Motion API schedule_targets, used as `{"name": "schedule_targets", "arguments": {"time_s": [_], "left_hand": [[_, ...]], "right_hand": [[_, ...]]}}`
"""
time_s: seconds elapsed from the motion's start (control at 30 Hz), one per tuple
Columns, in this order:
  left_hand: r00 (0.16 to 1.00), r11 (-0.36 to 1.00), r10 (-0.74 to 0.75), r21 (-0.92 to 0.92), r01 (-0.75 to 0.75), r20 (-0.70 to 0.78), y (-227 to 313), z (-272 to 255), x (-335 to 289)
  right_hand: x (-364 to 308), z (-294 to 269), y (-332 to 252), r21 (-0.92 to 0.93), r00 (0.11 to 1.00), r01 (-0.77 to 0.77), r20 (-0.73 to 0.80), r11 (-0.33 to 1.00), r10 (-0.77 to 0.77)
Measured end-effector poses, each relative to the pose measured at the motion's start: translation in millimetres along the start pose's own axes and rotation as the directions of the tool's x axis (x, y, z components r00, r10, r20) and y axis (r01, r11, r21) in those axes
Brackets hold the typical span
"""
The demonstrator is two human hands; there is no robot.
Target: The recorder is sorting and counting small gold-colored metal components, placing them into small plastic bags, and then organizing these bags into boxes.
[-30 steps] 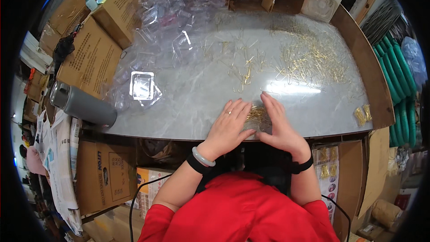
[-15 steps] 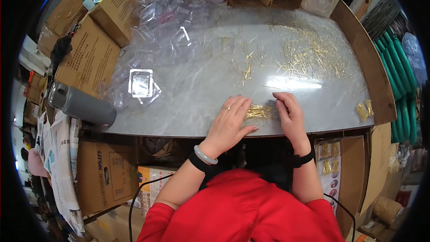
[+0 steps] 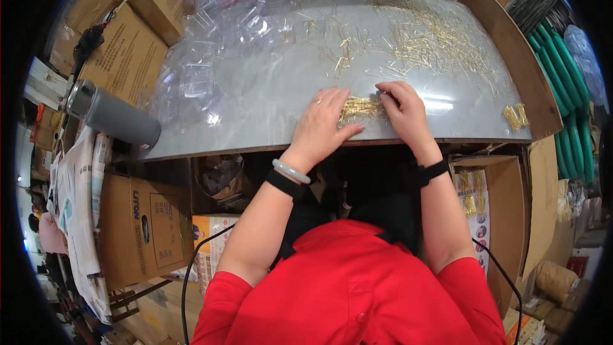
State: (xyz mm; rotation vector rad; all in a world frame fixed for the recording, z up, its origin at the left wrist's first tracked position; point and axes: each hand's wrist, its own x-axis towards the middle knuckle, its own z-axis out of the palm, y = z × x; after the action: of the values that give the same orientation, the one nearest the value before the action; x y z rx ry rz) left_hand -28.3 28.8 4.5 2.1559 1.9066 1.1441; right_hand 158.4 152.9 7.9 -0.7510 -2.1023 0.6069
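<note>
On smooth grey tabletop [image 3: 268, 99], spread fingers [image 3: 332, 99] of both hands flanking thin gold pins [image 3: 361, 107].

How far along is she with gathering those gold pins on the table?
Early, it seems. One small bundle of gold pins lies gathered near the table's front edge, pressed between the left hand and the right hand. Another small gold cluster sits at the right edge. Left to do: the large scattered heap of pins farther back. The clear plastic packets look unfilled.
</note>
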Motion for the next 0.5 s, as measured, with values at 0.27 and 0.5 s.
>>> {"name": "schedule_targets", "arguments": {"time_s": [0.27,0.5], "left_hand": [[1.0,0.999,0.017,0.045,-0.017,-0.004,-1.6,-0.1,-2.4],[1.0,0.997,-0.008,0.078,0.007,0.007,-1.9,-5.0,-1.0]], "right_hand": [[-0.9,5.1,6.5,0.043,0.999,0.018,-0.028,0.999,-0.017],[4.2,10.2,12.6,0.016,0.995,0.075,-0.066,0.997,-0.074]]}}
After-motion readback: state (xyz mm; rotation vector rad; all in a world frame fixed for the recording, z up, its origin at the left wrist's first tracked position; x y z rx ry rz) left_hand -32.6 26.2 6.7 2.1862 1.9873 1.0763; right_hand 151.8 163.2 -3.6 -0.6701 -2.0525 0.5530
